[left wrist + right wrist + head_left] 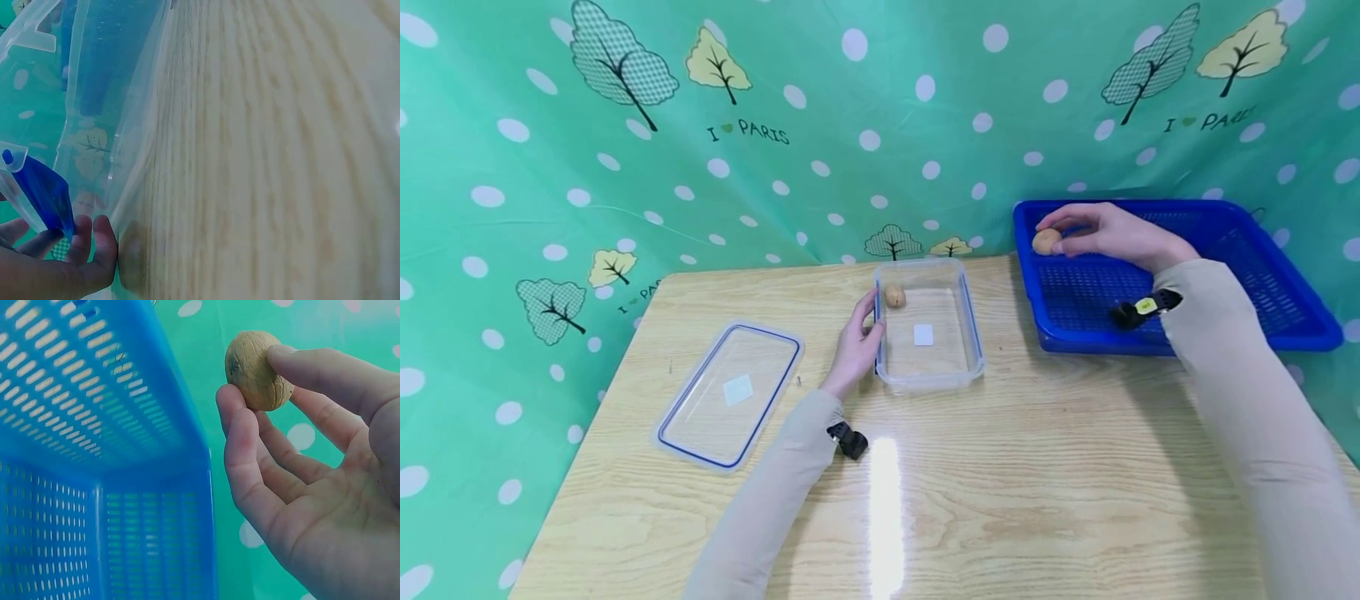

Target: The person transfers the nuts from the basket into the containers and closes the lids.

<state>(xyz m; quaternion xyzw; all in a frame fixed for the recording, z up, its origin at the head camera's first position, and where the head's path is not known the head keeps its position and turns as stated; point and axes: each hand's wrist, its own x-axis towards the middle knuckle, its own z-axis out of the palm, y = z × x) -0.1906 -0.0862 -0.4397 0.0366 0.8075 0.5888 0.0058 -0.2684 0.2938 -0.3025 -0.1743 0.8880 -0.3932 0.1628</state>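
Walnuts (894, 296), 2, right fingers (325, 372) pinching 1, 1 inside 1 container (928, 381), left fingers (105, 250) seemingly spread against it

A wrinkled tan walnut (255, 372) is pinched in the right grip (1105, 233) beside the blue basket (1105, 342), while another walnut (894, 296) lies far left inside the clear, lidless container (929, 381).

Table (1000, 483): pale wood-grain top, glossy, a bright strip of reflected light at lower centre of the frame. Directly on it: one lid (718, 421), clear, rectangular, blue line inside its edge, pale square label (737, 389), lying flat and askew, left of centre. One container (925, 382), clear, rectangular, open-topped, upright, at centre. One basket (1097, 343), blue, perforated, open-topped, at upper right, apart from the container.
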